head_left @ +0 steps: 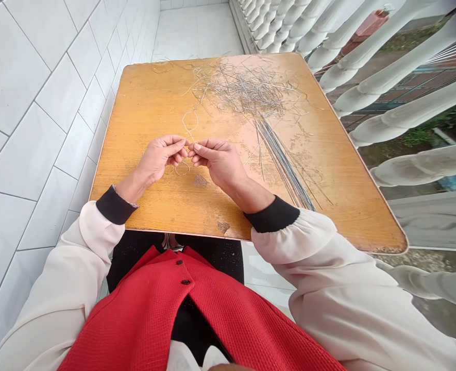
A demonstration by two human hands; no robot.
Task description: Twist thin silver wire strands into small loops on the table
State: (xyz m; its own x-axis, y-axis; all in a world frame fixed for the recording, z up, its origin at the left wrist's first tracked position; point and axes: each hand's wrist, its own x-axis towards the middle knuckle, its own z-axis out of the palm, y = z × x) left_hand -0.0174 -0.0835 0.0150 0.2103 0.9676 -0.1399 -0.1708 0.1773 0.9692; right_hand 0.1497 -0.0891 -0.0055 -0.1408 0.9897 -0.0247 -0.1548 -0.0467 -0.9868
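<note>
My left hand (161, 157) and my right hand (217, 161) meet over the near middle of a wooden table (146, 103). Both pinch the same thin wire chain (189, 121) between thumb and fingers, fingertips almost touching. The chain is made of linked loops; one loop hangs under my left hand, and the rest runs away from me toward a tangled pile of thin wire (247, 90) at the far side. A bundle of straight grey wires (285, 167) lies to the right of my right hand, fanning toward the table's near right edge.
A white tiled wall (27, 103) rises close on the left. A white balustrade (367, 56) runs along the right, with a drop beyond. The tiled floor (197, 31) continues past the table's far edge.
</note>
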